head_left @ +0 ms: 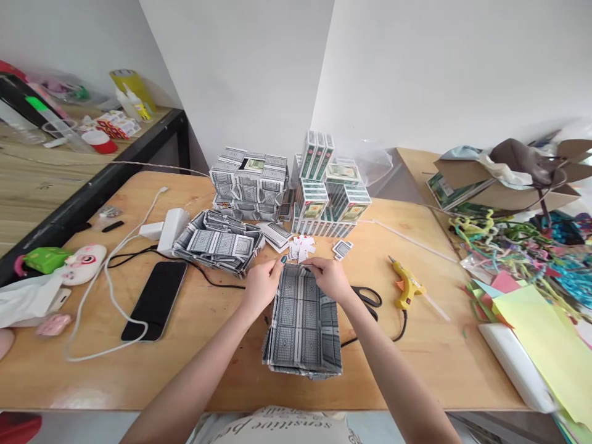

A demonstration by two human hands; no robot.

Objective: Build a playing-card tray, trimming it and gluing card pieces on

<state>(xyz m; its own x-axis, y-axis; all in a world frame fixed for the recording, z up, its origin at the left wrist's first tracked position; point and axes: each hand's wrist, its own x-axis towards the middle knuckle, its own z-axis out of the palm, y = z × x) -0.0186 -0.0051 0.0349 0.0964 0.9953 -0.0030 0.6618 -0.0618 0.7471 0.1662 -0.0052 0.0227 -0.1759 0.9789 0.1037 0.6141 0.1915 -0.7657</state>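
Observation:
In front of me lies an open box made of playing cards (296, 320), grey card backs lining its inside. Both hands are at its far rim. My left hand (263, 283) pinches the rim near the far left corner, thumb and fingers closed. My right hand (330, 277) grips the far right part of the rim the same way. Small cut card pieces (301, 246) lie just beyond the hands, with a little stack of cards (342, 249) to their right. A second card box (219, 243), with folded cards inside, stands to the left.
A card-built block (250, 182) and stacked card packs (324, 191) stand at the back. A yellow glue gun (407, 283) and black scissors (369, 297) lie right. A phone (155, 302) and white cable (108, 277) are left. Coloured paper (531, 314) covers the right edge.

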